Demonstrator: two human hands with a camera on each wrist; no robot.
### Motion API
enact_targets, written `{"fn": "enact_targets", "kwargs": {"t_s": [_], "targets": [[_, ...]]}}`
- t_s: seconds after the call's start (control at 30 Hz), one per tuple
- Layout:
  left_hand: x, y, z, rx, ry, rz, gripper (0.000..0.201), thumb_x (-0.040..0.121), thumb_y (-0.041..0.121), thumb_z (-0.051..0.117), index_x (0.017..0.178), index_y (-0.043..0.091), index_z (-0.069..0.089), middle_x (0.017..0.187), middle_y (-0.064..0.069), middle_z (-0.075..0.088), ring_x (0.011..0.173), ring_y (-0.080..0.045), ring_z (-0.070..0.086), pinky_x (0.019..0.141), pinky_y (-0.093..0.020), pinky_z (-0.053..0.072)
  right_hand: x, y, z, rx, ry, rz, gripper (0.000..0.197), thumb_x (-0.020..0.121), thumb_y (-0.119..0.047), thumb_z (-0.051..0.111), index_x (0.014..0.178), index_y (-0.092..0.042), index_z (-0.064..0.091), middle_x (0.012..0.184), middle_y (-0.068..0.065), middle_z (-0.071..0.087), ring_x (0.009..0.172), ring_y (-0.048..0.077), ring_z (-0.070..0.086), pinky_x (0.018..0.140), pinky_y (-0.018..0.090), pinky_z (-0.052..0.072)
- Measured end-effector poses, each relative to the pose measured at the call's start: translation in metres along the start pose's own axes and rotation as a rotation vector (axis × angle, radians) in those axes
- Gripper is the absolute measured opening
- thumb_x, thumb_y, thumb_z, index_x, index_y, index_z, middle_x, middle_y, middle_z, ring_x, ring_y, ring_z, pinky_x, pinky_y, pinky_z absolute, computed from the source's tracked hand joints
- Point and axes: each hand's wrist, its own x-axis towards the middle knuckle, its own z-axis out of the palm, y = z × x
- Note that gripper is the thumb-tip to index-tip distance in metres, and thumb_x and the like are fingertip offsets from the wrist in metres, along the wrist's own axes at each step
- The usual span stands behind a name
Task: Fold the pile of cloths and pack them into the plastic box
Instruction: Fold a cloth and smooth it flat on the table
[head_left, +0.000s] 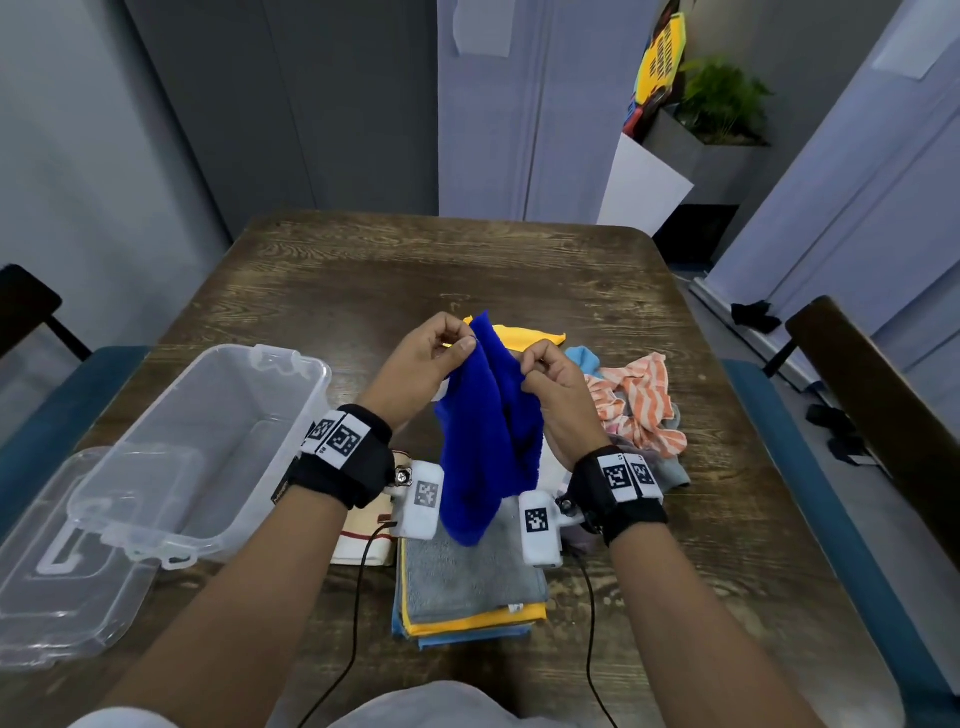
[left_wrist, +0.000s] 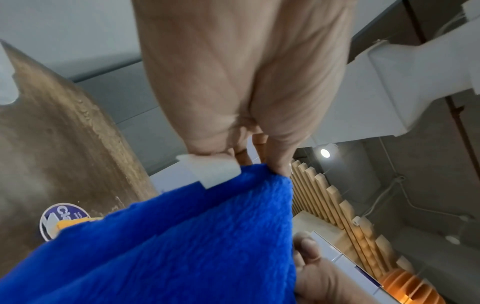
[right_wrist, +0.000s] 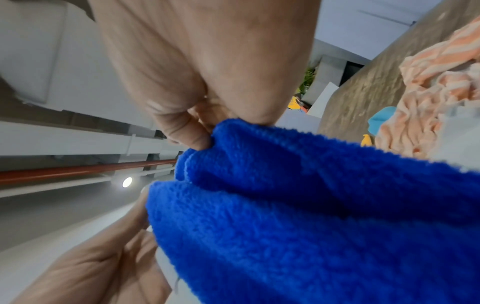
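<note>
Both hands, left (head_left: 423, 364) and right (head_left: 553, 387), pinch the top edge of a blue cloth (head_left: 491, 431) hanging above the folded stack (head_left: 472, 587). The fold is just starting; next, I judge, find the corners and spread it. The box (head_left: 197, 441) stands open at left.

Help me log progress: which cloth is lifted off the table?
The dark blue cloth: the left hand and right hand pinch its top edge; the others lie on the table.

Left hand (head_left: 423, 364), right hand (head_left: 558, 402) aloft together, pinch-tight on blue cloth (head_left: 483, 447)
</note>
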Motion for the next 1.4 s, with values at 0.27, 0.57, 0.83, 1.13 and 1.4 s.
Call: {"fn": "enact_targets", "kwargs": {"t_s": [0.27, 0.57, 0.83, 1.13, 1.4], "targets": [[0.006, -0.006, 0.005, -0.142, -0.008, 0.019, 0.007, 0.104, 0.009, 0.048, 0.105, 0.008, 0.055, 0.122, -0.014, 0.069, 0.109, -0.025, 0.066, 0.097, -0.034, 0.052, 0.0, -0.007, 0.006, -0.191, -0.068, -0.01, 0.034, 0.077, 0.01, 0.04, 0.08, -0.019, 0.056, 0.103, 0.04, 0.058, 0.092, 0.032, 0.054, 0.076, 0.04, 0.039], [0.009, -0.001, 0.0, -0.112, 0.138, 0.111, 0.01, 0.108, 0.013, 0.039, 0.108, 0.007, 0.046, 0.103, -0.014, 0.075, 0.101, -0.025, 0.071, 0.093, -0.037, 0.054, 0.005, -0.009, -0.005, -0.666, -0.112, -0.039, 0.042, 0.084, 0.013, 0.036, 0.088, -0.016, 0.065, 0.099, 0.005, 0.069, 0.095, 0.02, 0.061, 0.087, 0.036, 0.047], [0.016, 0.035, -0.039, 0.16, 0.362, 0.3, 0.007, 0.107, 0.016, 0.043, 0.106, 0.011, 0.049, 0.094, 0.0, 0.077, 0.091, -0.014, 0.071, 0.093, -0.037, 0.052, 0.001, 0.006, -0.03, -1.183, -0.316, 0.204, 0.028, 0.1, -0.017, 0.053, 0.126, -0.02, 0.061, 0.118, 0.003, 0.067, 0.104, 0.02, 0.062, 0.089, 0.035, 0.05], [0.016, 0.003, -0.07, 0.383, 0.792, 0.153, 0.007, 0.105, 0.023, 0.044, 0.105, 0.025, 0.051, 0.086, 0.018, 0.061, 0.087, -0.002, 0.056, 0.09, -0.031, 0.047, 0.005, -0.024, -0.03, -0.526, 0.013, -0.141, 0.014, 0.098, -0.015, 0.06, 0.088, -0.02, 0.052, 0.085, 0.01, 0.061, 0.082, 0.026, 0.061, 0.069, 0.031, 0.046], [0.015, -0.015, -0.056, 0.223, 0.845, 0.077, 0.013, 0.107, 0.018, 0.039, 0.114, 0.012, 0.048, 0.093, 0.015, 0.052, 0.086, 0.004, 0.052, 0.074, -0.003, 0.037, 0.013, -0.043, -0.02, -0.153, 0.221, -0.211, 0.036, 0.089, 0.014, 0.051, 0.108, -0.016, 0.052, 0.101, 0.012, 0.069, 0.089, 0.02, 0.066, 0.07, 0.03, 0.052]]}}
